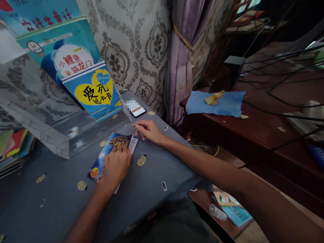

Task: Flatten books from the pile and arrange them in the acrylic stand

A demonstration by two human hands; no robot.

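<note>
A blue book (pixel 102 161) with yellow lettering lies at a slant on the grey tablecloth, with white pages showing along its right side. On its cover rests my left hand (pixel 117 163), fingers bent and pressed on the book; the thumb is hidden. Just past the book's upper right corner, my right hand (pixel 148 132) hovers low over the cloth. Its index finger is stretched out, the other fingers are loosely bent, and nothing is in them.
A clear acrylic stand (pixel 65 140) holds upright books, the front one a blue book with a yellow heart (pixel 92 91). Behind the stand is a phone (pixel 138 111). Stacked books (pixel 7 152) lie left. A dark red desk (pixel 217 117) bears a blue cloth (pixel 198 103) and cables.
</note>
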